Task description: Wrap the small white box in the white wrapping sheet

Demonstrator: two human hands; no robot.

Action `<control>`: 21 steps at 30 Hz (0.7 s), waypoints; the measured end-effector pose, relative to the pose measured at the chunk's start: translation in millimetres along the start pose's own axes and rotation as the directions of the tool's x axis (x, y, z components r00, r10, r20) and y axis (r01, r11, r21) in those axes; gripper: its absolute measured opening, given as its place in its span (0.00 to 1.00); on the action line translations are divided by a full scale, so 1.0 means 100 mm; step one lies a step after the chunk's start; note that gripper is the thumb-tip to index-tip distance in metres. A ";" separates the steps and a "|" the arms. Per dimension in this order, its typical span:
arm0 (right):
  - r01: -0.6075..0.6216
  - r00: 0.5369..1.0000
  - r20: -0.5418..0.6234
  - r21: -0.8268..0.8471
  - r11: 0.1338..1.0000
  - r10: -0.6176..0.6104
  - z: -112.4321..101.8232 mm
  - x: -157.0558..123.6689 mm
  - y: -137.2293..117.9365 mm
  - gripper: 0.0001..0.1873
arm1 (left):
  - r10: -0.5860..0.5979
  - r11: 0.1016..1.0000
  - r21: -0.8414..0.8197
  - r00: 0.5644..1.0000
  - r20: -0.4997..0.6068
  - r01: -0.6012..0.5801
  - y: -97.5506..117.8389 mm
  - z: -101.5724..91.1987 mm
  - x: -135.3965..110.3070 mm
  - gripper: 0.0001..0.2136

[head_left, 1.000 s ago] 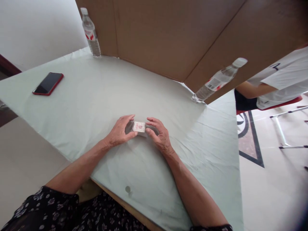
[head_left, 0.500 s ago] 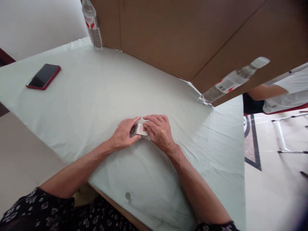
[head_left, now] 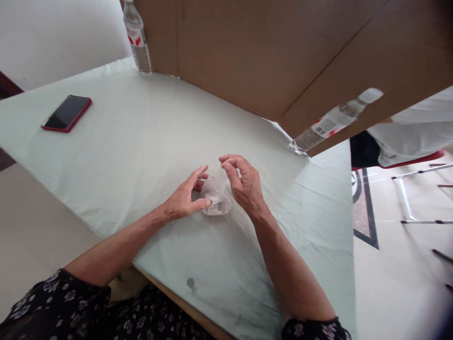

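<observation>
A small printed packet [head_left: 218,208] in loose clear plastic lies on the cloth between my hands. My left hand [head_left: 186,197] is curved around its left side, the thumb over the front and the fingers behind. See-through plastic wrapping [head_left: 214,182] rises from the packet towards my right hand [head_left: 245,184]. Thumb and forefinger of that hand come together at the upper edge of the plastic, above and to the right of the packet. Glare makes the plastic's outline hard to follow.
A pale green cloth [head_left: 148,132] covers the table. A phone in a red case [head_left: 67,113] lies at the left. Two water bottles [head_left: 138,42] [head_left: 329,123] stand against a brown cardboard panel [head_left: 230,52]. Behind it, at the right, a person's white shirt [head_left: 417,130] shows.
My right hand has moved up and right, off the packet's side. The plastic around the packet has spread out, and the packet sits a little lower. My left hand has opened wider.
</observation>
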State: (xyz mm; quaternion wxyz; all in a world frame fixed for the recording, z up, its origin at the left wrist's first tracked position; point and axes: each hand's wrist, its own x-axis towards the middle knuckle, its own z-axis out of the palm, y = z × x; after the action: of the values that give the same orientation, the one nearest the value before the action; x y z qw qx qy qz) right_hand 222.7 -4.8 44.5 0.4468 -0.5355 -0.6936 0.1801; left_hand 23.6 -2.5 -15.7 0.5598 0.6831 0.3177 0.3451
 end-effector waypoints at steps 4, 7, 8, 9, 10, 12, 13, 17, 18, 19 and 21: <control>-0.030 0.999 -0.017 0.050 0.998 0.031 -0.03 0.13 0.03 0.11 | -0.037 0.986 -0.161 0.998 0.053 0.045 0.04 0.03 0.03 0.40; -0.051 0.998 -0.031 0.051 0.997 0.053 -0.04 0.25 0.04 0.11 | -0.086 0.962 -0.254 0.994 0.063 0.099 0.11 0.06 0.06 0.31; -0.054 0.998 -0.033 0.052 0.997 0.055 -0.04 0.29 0.04 0.11 | -0.101 0.956 -0.270 0.994 0.051 0.111 0.12 0.06 0.08 0.27; -0.052 0.998 -0.034 0.054 0.997 0.054 -0.04 0.34 0.04 0.11 | -0.118 0.953 -0.276 0.992 0.034 0.123 0.14 0.06 0.09 0.23; -0.048 0.998 -0.035 0.058 0.997 0.050 -0.03 0.39 0.04 0.12 | -0.136 0.952 -0.276 0.991 0.014 0.134 0.14 0.06 0.11 0.20; -0.042 0.998 -0.041 0.060 0.997 0.045 -0.02 0.48 0.04 0.12 | -0.180 0.947 -0.274 0.983 -0.021 0.168 0.15 0.06 0.13 0.16; -0.048 0.997 -0.054 0.057 0.997 0.051 -0.02 0.50 0.03 0.12 | -0.209 0.940 -0.283 0.977 -0.037 0.190 0.16 0.05 0.14 0.15; -0.122 0.971 -0.198 0.053 0.991 0.130 -0.05 0.36 -0.01 0.13 | -0.307 0.887 -0.391 0.946 -0.103 0.245 0.18 0.04 0.18 0.15; -0.139 0.965 -0.219 0.048 0.989 0.147 -0.06 0.26 -0.04 0.14 | -0.324 0.873 -0.419 0.939 -0.116 0.249 0.18 0.04 0.19 0.16; -0.151 0.962 -0.225 0.030 0.988 0.154 -0.05 0.14 -0.06 0.15 | -0.336 0.861 -0.443 0.933 -0.127 0.249 0.18 0.03 0.20 0.16; -0.129 0.986 -0.109 -0.051 0.990 0.123 0.00 -0.10 -0.10 0.17 | -0.346 0.840 -0.487 0.928 -0.140 0.240 0.17 0.03 0.20 0.16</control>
State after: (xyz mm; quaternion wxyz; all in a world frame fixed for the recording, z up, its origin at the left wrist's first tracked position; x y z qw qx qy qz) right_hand 217.1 -17.3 47.2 0.4550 -0.5998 -0.6386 0.1593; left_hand 38.1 9.7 3.1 0.7129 0.4304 0.3884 0.3945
